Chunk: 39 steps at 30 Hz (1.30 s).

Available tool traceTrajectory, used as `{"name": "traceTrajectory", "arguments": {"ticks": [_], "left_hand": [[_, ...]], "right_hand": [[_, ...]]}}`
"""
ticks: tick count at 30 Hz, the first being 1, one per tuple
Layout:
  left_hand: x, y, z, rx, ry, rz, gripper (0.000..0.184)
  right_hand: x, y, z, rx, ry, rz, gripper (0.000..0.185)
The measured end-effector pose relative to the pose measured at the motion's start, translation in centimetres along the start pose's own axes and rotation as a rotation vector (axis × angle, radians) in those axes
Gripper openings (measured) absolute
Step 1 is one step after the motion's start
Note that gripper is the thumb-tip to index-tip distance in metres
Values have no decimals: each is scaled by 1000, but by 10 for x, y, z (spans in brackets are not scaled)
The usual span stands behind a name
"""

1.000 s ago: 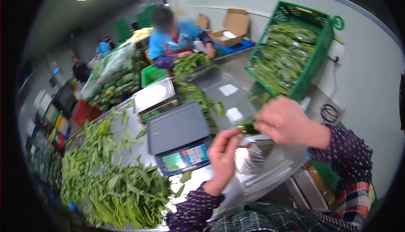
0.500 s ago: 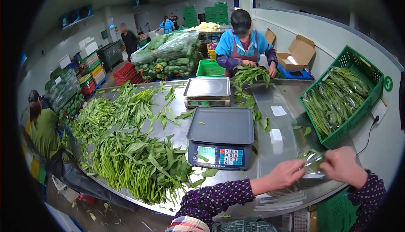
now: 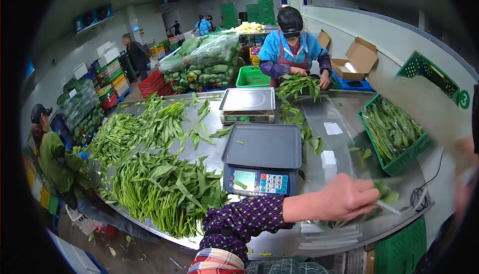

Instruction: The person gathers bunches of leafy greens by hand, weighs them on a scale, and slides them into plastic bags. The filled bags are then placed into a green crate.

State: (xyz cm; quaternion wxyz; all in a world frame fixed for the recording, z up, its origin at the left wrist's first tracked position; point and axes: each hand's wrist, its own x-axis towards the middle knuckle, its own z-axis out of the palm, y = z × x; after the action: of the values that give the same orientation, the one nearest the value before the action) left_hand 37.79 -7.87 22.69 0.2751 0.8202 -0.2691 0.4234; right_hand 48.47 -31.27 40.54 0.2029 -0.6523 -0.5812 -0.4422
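My left hand (image 3: pixel 344 199) reaches across the table's right side, fingers closed on a blurred bag of leafy greens (image 3: pixel 385 194). A thin white strip (image 3: pixel 388 207) sticks out by its fingertips. At the far right edge is my right hand (image 3: pixel 465 162), smeared by motion; its fingers cannot be made out. A pale brown blur beside it covers part of the green crate (image 3: pixel 399 163), which holds clear-bagged greens (image 3: pixel 391 129). Left of my left hand stands a digital scale (image 3: pixel 262 147) with a leaf on its display.
Loose leafy greens (image 3: pixel 164 189) cover the left of the metal table (image 3: pixel 279 244). A second scale (image 3: pixel 247 102) stands behind the first. Opposite, a co-worker (image 3: pixel 294 49) handles greens. Another person (image 3: pixel 57 159) stands at left. White labels (image 3: pixel 328 159) and a black cable (image 3: pixel 419 199) lie at right.
My hands have moved apart: the right went up and right from the bag, while the left stayed low with it. The person at left has raised a hand to the head.
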Motion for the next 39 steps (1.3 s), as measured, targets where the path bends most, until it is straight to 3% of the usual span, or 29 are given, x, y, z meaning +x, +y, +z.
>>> {"name": "traceTrajectory", "arguments": {"ticks": [2, 3, 4, 5, 8, 11, 13, 14, 15, 16, 17, 18, 20, 21, 23, 25, 26, 28, 29, 31, 32, 37, 39], "left_hand": [[-1, 1, 0, -2, -14, 8, 23], [0, 0, -1, -5, -32, 28, 23], [-1, 1, -4, 21, -32, 12, 22], [-3, 2, -9, 24, -34, 8, 22], [-11, -13, -8, 92, 35, -167, 23], [-11, -70, 7, 270, 102, -239, 23], [17, -66, -13, 75, 198, -441, 18], [31, -55, -26, 200, 222, -222, 14], [41, -36, -31, 301, 228, -115, 23], [41, -15, -40, 427, 130, -23, 21], [34, 10, -43, 494, 29, 82, 19], [16, 23, -36, 540, 19, 235, 23], [-31, 58, -21, 274, -299, 162, 23], [-73, 64, 10, 206, -229, 146, 20], [-153, 78, 52, 140, -480, 20, 12], [-209, 89, 80, 87, -550, -8, 15], [-230, 95, 86, 73, -616, -51, 16], [-250, 105, 91, 49, -661, -109, 22], [-256, 110, 92, 37, -657, -123, 22], [-264, 118, 89, 88, -651, -89, 25], [-268, 122, 84, 70, -677, -105, 29], [-285, 146, 87, 48, -590, -139, 32], [-288, 151, 91, 51, -560, -163, 31]], "right_hand": [[-31, -11, 41, 421, -633, -82, 76], [-54, 1, 63, 472, -723, -244, 88], [-70, 6, 72, 512, -844, -240, 69], [-90, 16, 81, 517, -843, -242, 69], [-117, 41, 105, 594, -826, -16, 33], [-140, 55, 168, 647, -669, 93, 14], [-115, 61, 170, 603, -514, 257, 9], [-96, 55, 147, 661, -438, 447, 4], [-89, 51, 122, 647, -350, 458, 2], [-84, 46, 95, 428, -334, 201, 7], [-100, 36, 80, 392, -388, 261, 7], [-115, 28, 70, 410, -430, 155, 7], [-162, 10, 65, 455, -530, 62, 9], [-199, -2, 70, 476, -589, 70, 11], [-275, -27, 85, 610, -797, 336, 15], [-331, -54, 93, 810, -1017, 697, 23], [-361, -77, 97, 808, -1037, 718, 23], [-408, -117, 106, 771, -728, 1317, 30], [-418, -124, 109, 769, -747, 1322, 30], [-435, -142, 109, 1092, -900, 1623, 29], [-444, -141, 105, 1207, -834, 1789, 22], [-445, -127, 56, 1084, -797, 1748, 17], [-404, -147, 53, 541, -619, 1145, 18]]}}
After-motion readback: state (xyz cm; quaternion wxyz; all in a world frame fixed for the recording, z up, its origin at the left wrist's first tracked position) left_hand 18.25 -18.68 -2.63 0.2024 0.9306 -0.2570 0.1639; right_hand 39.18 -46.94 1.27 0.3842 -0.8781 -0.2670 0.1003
